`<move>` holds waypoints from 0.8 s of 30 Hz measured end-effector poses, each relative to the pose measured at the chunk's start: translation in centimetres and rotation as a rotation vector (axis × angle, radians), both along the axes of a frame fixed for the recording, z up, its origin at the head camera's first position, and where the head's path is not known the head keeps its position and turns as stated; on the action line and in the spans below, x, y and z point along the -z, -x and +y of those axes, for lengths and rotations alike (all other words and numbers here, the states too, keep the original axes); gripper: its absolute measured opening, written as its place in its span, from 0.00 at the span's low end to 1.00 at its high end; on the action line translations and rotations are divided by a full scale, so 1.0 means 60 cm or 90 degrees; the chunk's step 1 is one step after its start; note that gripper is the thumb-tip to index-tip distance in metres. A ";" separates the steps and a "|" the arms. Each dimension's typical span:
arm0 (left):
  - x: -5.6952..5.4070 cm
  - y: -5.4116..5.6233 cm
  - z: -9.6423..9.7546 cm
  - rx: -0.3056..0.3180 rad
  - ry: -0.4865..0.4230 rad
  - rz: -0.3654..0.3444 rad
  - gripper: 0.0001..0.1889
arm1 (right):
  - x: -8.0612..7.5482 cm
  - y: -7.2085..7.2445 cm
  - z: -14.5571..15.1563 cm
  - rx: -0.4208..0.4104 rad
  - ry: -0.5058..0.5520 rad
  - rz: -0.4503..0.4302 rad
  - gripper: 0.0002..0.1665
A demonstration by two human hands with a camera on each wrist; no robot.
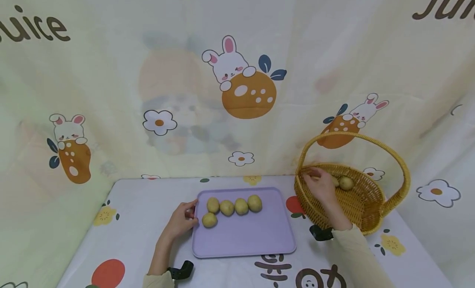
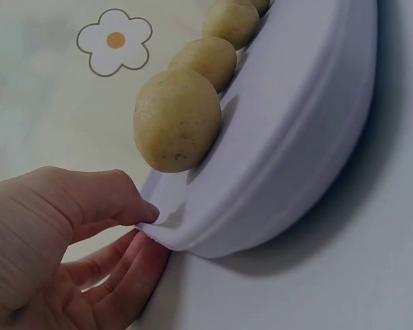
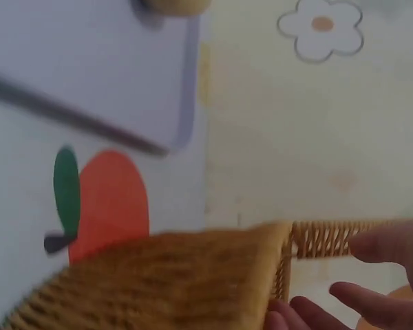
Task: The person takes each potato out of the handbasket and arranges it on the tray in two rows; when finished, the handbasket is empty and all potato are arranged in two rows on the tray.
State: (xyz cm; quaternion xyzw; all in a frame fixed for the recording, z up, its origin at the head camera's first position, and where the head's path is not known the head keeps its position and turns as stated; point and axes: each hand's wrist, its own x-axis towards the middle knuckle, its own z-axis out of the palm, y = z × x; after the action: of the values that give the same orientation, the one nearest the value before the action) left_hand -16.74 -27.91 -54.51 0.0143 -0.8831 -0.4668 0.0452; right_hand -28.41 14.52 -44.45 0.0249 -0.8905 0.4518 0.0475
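Note:
My left hand [image 1: 182, 220] pinches the left rim of a lilac tray [image 1: 245, 238], thumb above and fingers below in the left wrist view. On the tray, several potatoes [image 1: 241, 206] form a row along the back, and one more potato [image 1: 209, 220] sits before the row's left end. My right hand [image 1: 322, 187] reaches into a wicker basket [image 1: 352, 209] at its left inner side. Next to it lie a potato [image 1: 346, 182] and another partly hidden one. In the right wrist view the thumb and fingers [image 3: 375, 302] are apart; no held thing shows, and the basket wall hides some fingertips.
The basket's tall arched handle [image 1: 402, 168] rises above its right side and over the back. A printed cloth [image 1: 122, 222] covers the table. Behind stands a curtain [image 1: 185, 94] with rabbits and flowers printed on it.

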 end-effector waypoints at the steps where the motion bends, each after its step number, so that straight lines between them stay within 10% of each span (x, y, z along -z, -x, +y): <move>1: -0.001 0.000 -0.001 0.001 0.000 0.002 0.34 | -0.001 0.004 0.005 -0.013 -0.007 -0.012 0.29; 18: -0.004 0.001 -0.002 0.006 -0.025 0.013 0.35 | 0.008 0.070 0.066 -0.126 -0.186 -0.082 0.35; 24: -0.001 0.002 0.001 0.008 -0.026 0.002 0.35 | 0.030 0.106 0.103 -0.123 -0.157 -0.119 0.36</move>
State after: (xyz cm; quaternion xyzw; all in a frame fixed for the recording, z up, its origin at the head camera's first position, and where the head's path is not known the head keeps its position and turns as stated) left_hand -16.86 -27.87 -54.42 0.0089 -0.8736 -0.4847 0.0432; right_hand -34.76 20.72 -46.24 0.0736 -0.9332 0.3419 -0.0826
